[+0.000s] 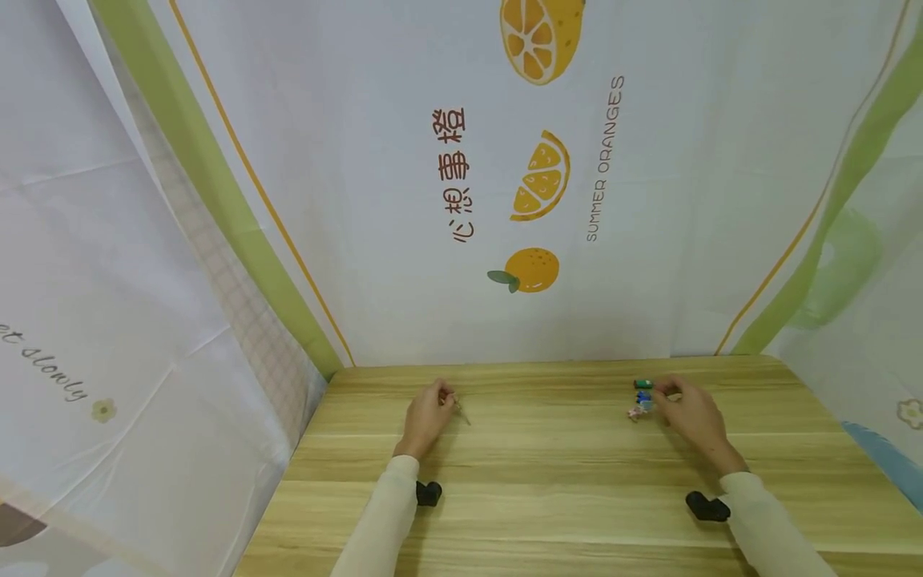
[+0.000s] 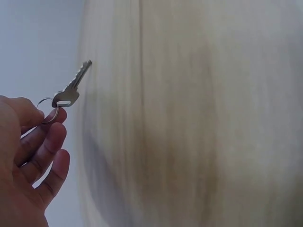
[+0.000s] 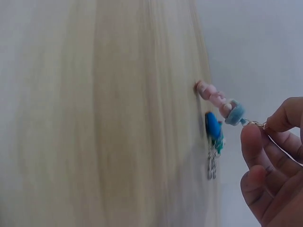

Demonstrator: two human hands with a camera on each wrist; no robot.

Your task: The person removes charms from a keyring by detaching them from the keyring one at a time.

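My left hand [image 1: 427,418] pinches a metal ring [image 2: 50,111] between thumb and forefinger. From that ring a silver key [image 2: 70,90] sticks out over the wooden table, its other fingers loosely bent. On the right, my right hand [image 1: 691,410] pinches the short metal chain [image 3: 255,124] of a small figure keychain [image 3: 219,100], pink at one end and teal at the other. The figure hangs tilted over the table; whether its tip touches the wood I cannot tell. Beyond it lie a blue charm [image 3: 213,126] with metal chain and a green charm [image 1: 643,385].
The wood-grain table [image 1: 534,489] runs back to a white cloth [image 1: 389,304] printed with oranges. More cloth hangs at both sides. Black wrist devices [image 1: 429,493] sit at the cuffs of the pale sleeves [image 1: 382,513].
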